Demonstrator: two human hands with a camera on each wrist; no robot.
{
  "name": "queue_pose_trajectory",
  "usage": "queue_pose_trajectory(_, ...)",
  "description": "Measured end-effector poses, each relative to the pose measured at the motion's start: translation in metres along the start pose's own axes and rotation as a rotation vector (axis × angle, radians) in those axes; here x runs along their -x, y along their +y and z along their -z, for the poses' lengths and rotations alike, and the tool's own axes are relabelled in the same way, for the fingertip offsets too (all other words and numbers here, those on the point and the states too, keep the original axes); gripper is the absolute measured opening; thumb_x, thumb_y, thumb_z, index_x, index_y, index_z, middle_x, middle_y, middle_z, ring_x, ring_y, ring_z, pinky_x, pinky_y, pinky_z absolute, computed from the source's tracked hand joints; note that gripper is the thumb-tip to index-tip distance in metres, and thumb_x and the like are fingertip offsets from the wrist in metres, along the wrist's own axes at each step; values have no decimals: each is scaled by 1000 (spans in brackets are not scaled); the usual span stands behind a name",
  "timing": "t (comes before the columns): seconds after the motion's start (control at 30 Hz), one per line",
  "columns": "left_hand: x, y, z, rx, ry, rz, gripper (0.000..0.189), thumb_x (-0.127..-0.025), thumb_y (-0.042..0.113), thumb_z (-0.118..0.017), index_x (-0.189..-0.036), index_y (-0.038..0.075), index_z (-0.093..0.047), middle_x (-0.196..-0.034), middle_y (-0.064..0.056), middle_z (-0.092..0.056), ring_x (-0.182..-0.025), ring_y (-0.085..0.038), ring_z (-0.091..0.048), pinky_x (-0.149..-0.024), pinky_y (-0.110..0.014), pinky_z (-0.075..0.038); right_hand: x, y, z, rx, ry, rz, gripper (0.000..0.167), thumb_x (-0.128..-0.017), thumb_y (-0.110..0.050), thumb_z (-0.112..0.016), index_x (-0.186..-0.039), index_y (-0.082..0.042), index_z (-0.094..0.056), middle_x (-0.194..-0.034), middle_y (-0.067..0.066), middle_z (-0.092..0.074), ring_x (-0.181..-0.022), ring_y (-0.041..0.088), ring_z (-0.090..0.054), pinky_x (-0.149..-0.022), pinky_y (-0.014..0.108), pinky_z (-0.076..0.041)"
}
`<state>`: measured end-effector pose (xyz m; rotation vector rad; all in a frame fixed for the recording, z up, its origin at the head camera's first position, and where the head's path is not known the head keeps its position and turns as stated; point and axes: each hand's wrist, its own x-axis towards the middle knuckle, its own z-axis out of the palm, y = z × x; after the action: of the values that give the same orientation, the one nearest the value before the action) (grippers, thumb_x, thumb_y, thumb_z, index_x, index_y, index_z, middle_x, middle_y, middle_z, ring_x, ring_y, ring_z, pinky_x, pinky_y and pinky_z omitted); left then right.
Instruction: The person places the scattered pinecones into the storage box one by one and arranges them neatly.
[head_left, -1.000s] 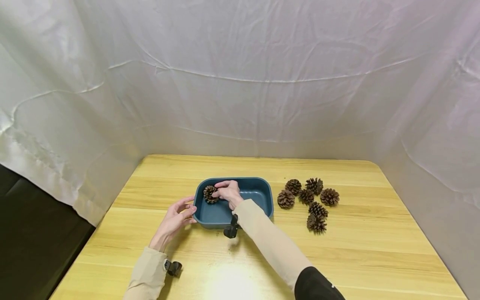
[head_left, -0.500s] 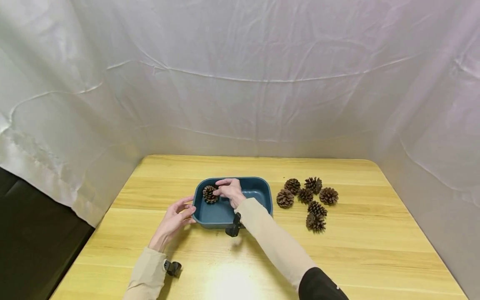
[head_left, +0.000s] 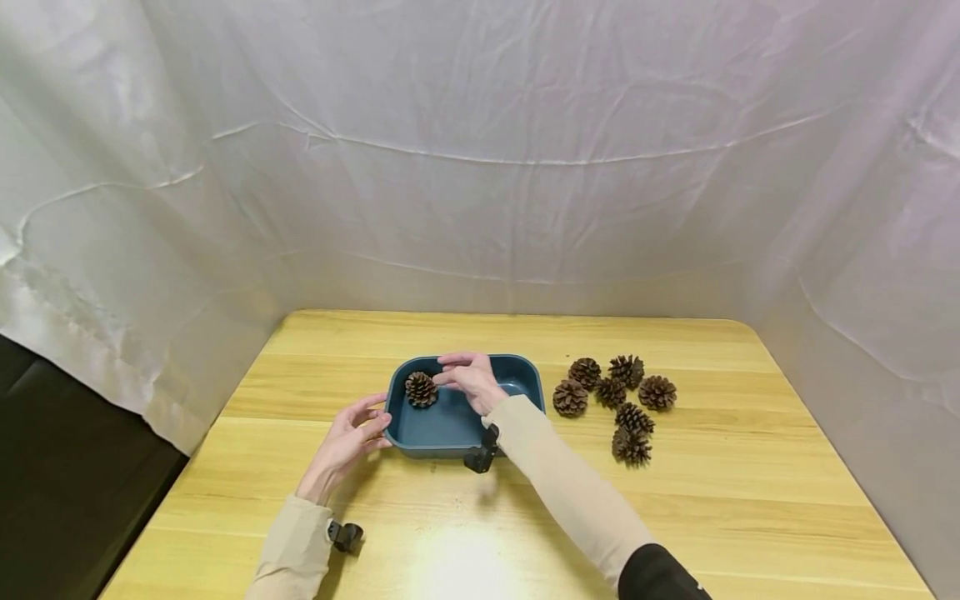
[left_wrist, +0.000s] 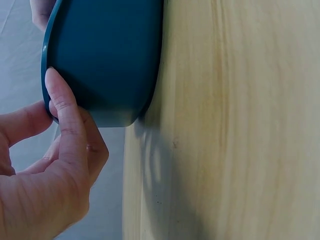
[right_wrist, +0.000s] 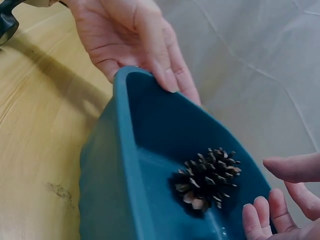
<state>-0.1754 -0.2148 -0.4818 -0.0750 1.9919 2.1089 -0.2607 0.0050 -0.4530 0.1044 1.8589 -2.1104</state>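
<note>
A dark teal plastic bin [head_left: 431,432] stands on the wooden table. One brown pine cone [head_left: 422,389] lies inside at its left end; the right wrist view shows this pine cone [right_wrist: 207,180] on the bin floor with its scales spread. My left hand [head_left: 347,440] holds the bin's left end at the rim, and in the left wrist view that hand [left_wrist: 62,165] has fingertips along the edge. My right hand [head_left: 472,382] hovers over the bin to the right of the cone. In the right wrist view, this hand [right_wrist: 292,202] has its fingers apart, holding nothing.
To the right of the bin several more pine cones lie grouped, among them a rounded cone [head_left: 571,398], a cone at the far right [head_left: 657,392] and one nearest me [head_left: 632,447]. A pale curtain [head_left: 517,208] hangs behind the table [head_left: 735,467].
My right hand has let go of the pine cone and moved a little to the right, leaving the cone in the bin. The left hand stays at the rim.
</note>
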Motion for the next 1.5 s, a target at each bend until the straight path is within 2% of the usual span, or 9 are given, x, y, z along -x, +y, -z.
queue_pose_trajectory(0.23,0,0,0,14,6,3,58,-100,1,-56,-152,-8,-31,-103,-3,-51,-74,-5,-59,-67,-16,-59,6,-7,20,-60,-5,2,42,-82,15,-69,-124,9,-64,-94,6,-59,-70,8,-65,-100,42,-58)
queue_pose_trajectory(0.47,1,0,1,-3,-5,-6,57,-101,3,-54,-152,-8,-30,-102,-3,-52,-74,-6,-59,-67,-16,-59,15,-11,45,-77,-6,7,49,-86,13,-67,-134,8,-57,-113,15,-57,-82,10,-64,-114,54,-46)
queue_pose_trajectory(0.6,1,0,1,-2,-2,-5,57,-101,2,-54,-152,-8,-31,-102,-3,-52,-73,-6,-59,-68,-16,-59,21,-14,59,-103,-7,19,50,-87,13,-66,-135,8,-55,-108,10,-59,-83,11,-64,-96,36,-57)
queue_pose_trajectory(0.73,1,0,1,-1,-4,-7,56,-101,2,-54,-152,-8,-30,-102,-3,-52,-73,-5,-59,-67,-15,-59,26,-17,70,-135,-15,29,49,-88,14,-64,-135,9,-54,-100,3,-59,-82,10,-64,-78,22,-58)
queue_pose_trajectory(0.93,1,0,1,0,-4,-9,56,-101,0,-53,-152,-8,-30,-103,-3,-52,-73,-5,-59,-68,-16,-59,33,-19,81,-140,-24,22,50,-89,13,-64,-137,7,-52,-107,6,-59,-84,9,-65,-86,23,-60)
queue_pose_trajectory(1.1,1,0,1,8,-9,-8,58,-101,2,-55,-152,-9,-30,-103,-3,-51,-73,-5,-59,-68,-16,-59,40,-20,88,-162,-20,31,52,-88,14,-64,-137,10,-50,-102,3,-59,-85,9,-65,-86,22,-60)
queue_pose_trajectory(1.33,1,0,1,14,-12,-11,58,-101,2,-56,-151,-9,-30,-103,-3,-51,-73,-5,-59,-68,-16,-60,51,-20,106,-156,-9,37,57,-88,13,-64,-142,11,-45,-99,0,-61,-81,8,-66,-60,9,-50)
queue_pose_trajectory(1.43,0,0,1,18,-13,-10,58,-100,1,-56,-151,-9,-30,-103,-2,-51,-72,-5,-59,-68,-16,-60,58,-20,117,-133,-12,52,55,-88,10,-67,-140,8,-49,-104,0,-62,-82,7,-65,-61,10,-49)
queue_pose_trajectory(1.5,0,0,1,21,-14,-7,58,-100,1,-56,-151,-9,-30,-103,-2,-51,-72,-5,-59,-68,-16,-59,62,-19,125,-108,-16,65,50,-88,9,-68,-136,4,-54,-109,2,-62,-86,7,-65,-71,12,-54)
